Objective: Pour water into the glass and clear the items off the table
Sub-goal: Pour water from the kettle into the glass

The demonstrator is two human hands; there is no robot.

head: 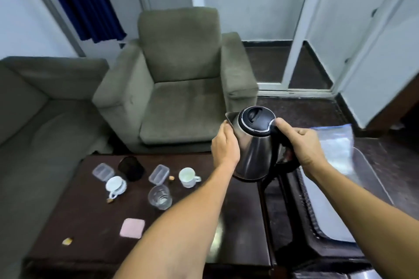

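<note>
Both hands are on the steel kettle point(254, 142) right now, and it's held up in the air past the surface's point(95, 217) far right corner. Right hand point(303, 145) has its grip clamped round the black handle, thumb up by the lid. Left hand point(225, 142) is pressed flat against the kettle's side just under the spout, fingers closed against the metal. Kettle sits roughly upright, spout pointing left.

The glass point(159, 197) is standing on the dark surface, about midway along, nearer the far edge than the near one. Just beyond it are a white mug point(187, 176) and a clear plastic box point(159, 173). Further left there's a tipped-over white cup point(115, 186), a second clear box point(103, 171) and a black mesh holder point(131, 169). A pink square pad point(132, 227) lies towards the near edge.
</note>
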